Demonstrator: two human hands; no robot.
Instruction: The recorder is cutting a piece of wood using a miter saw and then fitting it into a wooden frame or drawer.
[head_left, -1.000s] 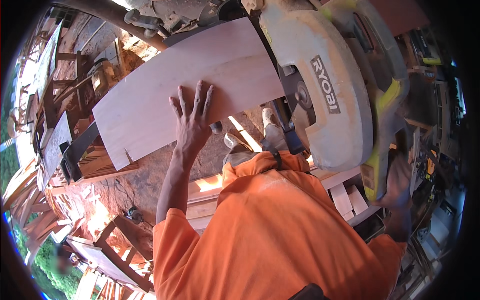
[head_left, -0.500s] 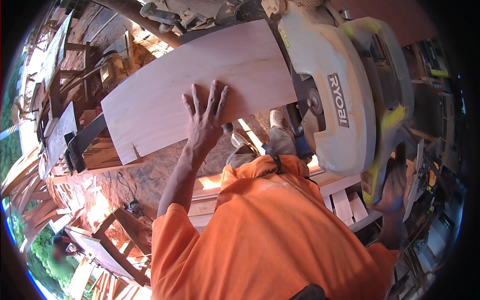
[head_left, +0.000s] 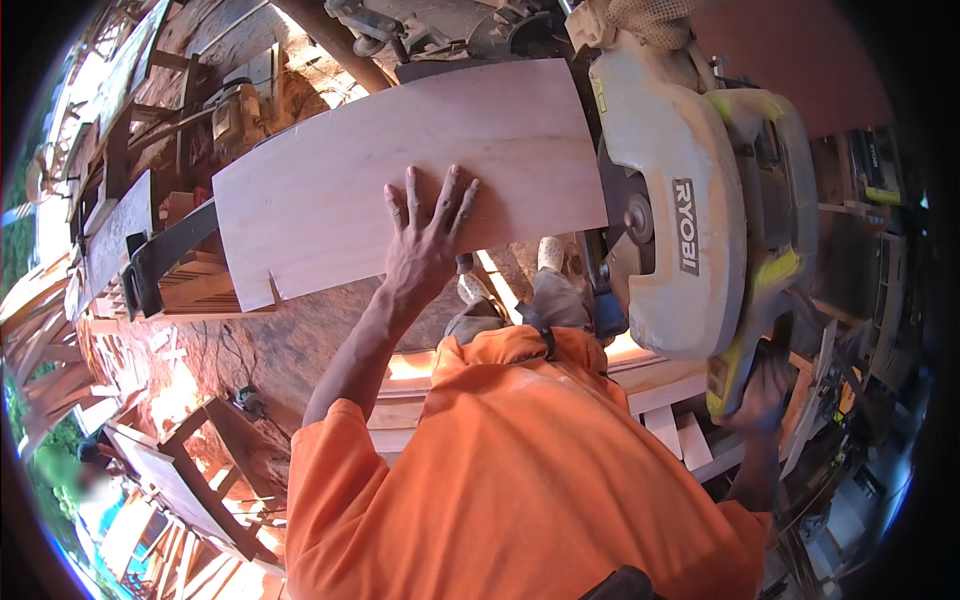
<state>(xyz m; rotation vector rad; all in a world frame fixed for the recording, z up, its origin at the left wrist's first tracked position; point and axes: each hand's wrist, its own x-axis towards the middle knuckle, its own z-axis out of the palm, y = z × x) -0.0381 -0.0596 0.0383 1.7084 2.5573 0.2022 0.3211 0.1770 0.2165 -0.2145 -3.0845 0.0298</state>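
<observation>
My left hand [head_left: 430,235] lies flat, fingers spread, on a pale wooden board [head_left: 300,200] with a small notch in its lower left edge. The board's right end meets the round blade [head_left: 625,235] of a miter saw [head_left: 665,150], which has a grey guard and a green-grey handle. My right hand [head_left: 760,395], somewhat blurred, is closed round the lower part of that handle at the right. A dark metal support arm [head_left: 175,260] shows beside the board's left end.
Wooden offcuts [head_left: 680,440] lie below the saw. A wooden bench [head_left: 180,490] stands at lower left, with a person [head_left: 90,460] beyond it. Stacked timber [head_left: 45,330] crowds the left side. A dark pole [head_left: 340,55] crosses the top. Tools and planks line the right.
The view has shifted, so the board, saw body and background sit farther right. My right hand and the handle end appear slightly farther left. Both hands keep their holds.
</observation>
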